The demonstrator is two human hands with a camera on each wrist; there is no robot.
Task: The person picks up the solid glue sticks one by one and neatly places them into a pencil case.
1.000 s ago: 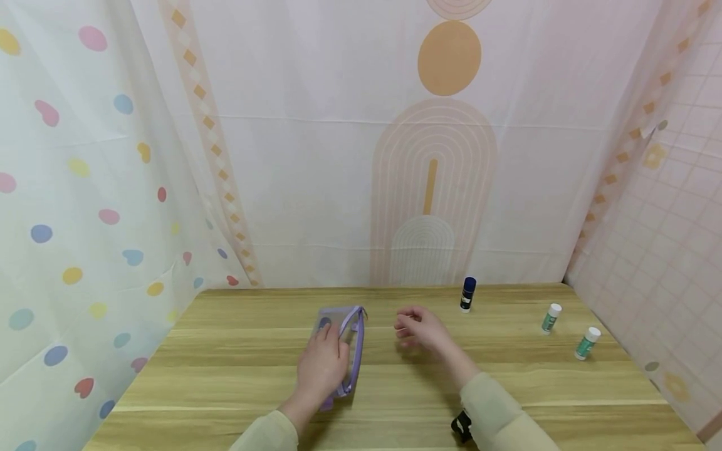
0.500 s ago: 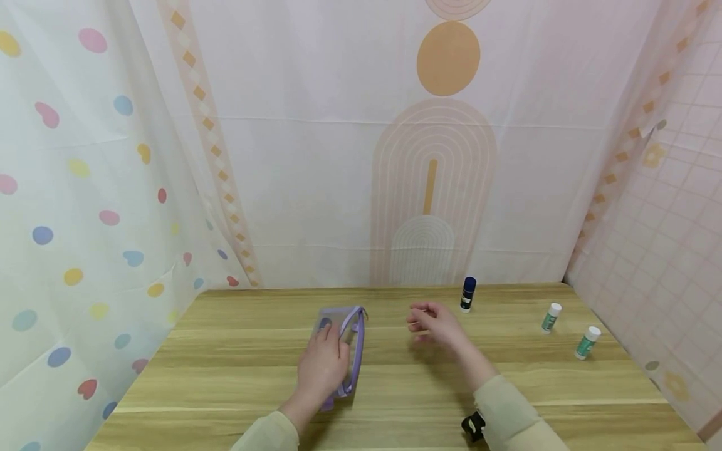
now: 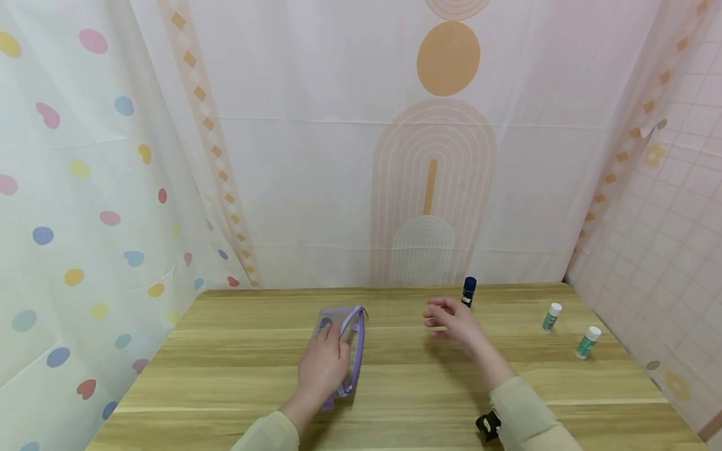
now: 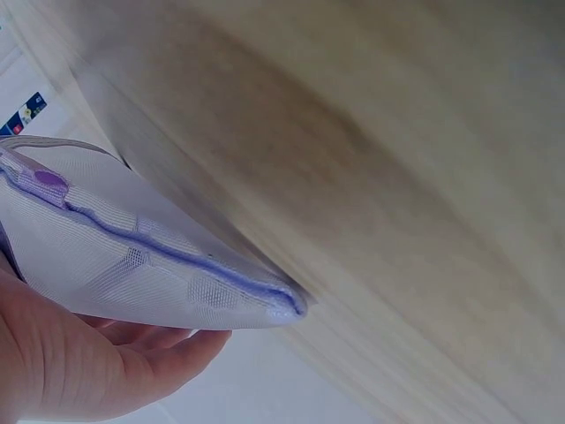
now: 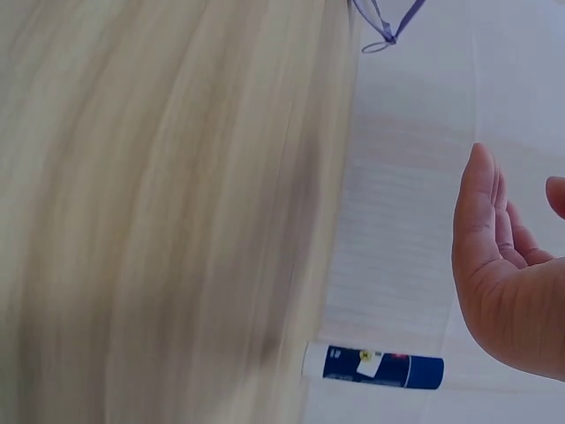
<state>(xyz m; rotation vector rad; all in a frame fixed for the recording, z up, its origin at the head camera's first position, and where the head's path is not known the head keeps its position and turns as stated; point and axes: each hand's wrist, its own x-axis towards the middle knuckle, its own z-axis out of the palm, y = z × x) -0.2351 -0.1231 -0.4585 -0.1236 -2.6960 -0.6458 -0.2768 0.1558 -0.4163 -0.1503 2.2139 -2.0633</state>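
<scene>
A purple-trimmed see-through mesh zip pouch lies on the table, its zipped edge toward the right. My left hand rests on top of it, fingers stretched along the mesh. In the left wrist view the pouch bulges beneath the hand, and part of the fingers is hidden behind it. My right hand hovers over the table with loosely bent fingers and holds nothing. Just behind it stands a dark blue glue stick, its base covered by the hand. The right wrist view shows this glue stick apart from the fingers.
Two white-capped green glue sticks stand toward the right edge, one farther back and one nearer. A black strap piece sits at the right wrist. Patterned curtains surround the wooden table.
My right hand has moved right, away from the pouch and up to the blue glue stick, now partly covering it. My left hand and the pouch have stayed in place.
</scene>
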